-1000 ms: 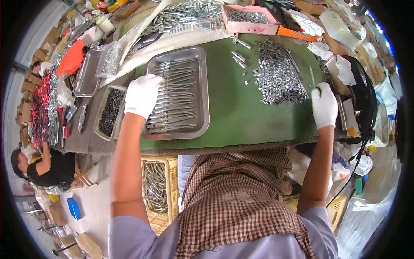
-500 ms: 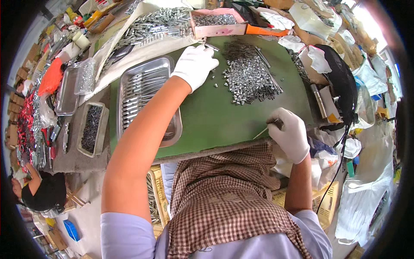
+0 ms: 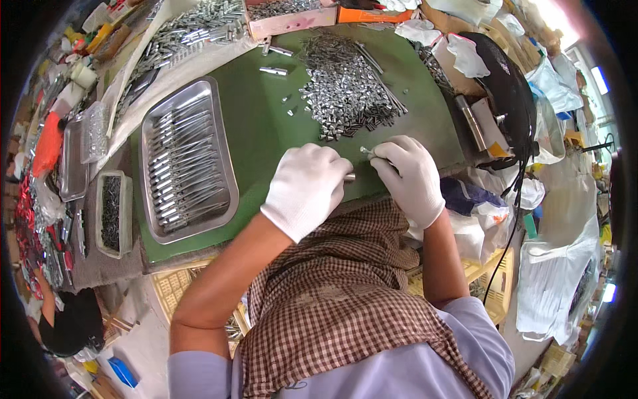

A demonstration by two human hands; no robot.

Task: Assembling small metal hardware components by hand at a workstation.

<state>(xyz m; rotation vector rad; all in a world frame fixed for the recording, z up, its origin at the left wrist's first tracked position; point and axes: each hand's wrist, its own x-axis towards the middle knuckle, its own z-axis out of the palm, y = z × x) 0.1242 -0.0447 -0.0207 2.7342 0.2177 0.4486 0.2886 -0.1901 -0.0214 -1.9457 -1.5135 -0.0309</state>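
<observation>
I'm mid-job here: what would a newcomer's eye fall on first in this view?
Probably the white-gloved hands near the front of the green mat: the left hand has a short metal piece at its fingertips, the right hand a small shiny piece. Next, likely the heap of small silver parts beyond them, then the metal tray at left, with slender rods laid side by side inside.

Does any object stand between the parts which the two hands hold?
Nothing visible: only green tabletop shows between the cylindrical metal part in the left hand and the small shiny piece in the right hand.
</observation>
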